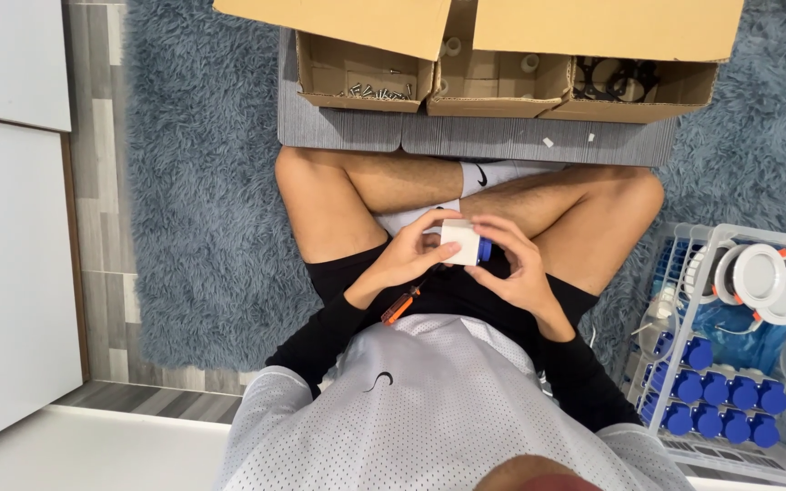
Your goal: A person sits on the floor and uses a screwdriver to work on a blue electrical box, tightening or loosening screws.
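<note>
I sit cross-legged on a shaggy blue rug. My left hand (407, 259) and my right hand (513, 264) together hold a small white box-shaped part with a blue end (462, 244) over my lap. An orange-handled screwdriver (400, 307) lies tucked under my left hand, against my black shorts; I cannot tell if the hand grips it.
Three open cardboard boxes stand ahead on a grey mat (466, 136): one with screws (370, 89), one with white parts (493, 77), one with black rings (620, 80). A white wire basket (675, 436) at right holds several blue-capped parts (716, 391) and white round fixtures (775, 282). White cabinet (11, 227) at left.
</note>
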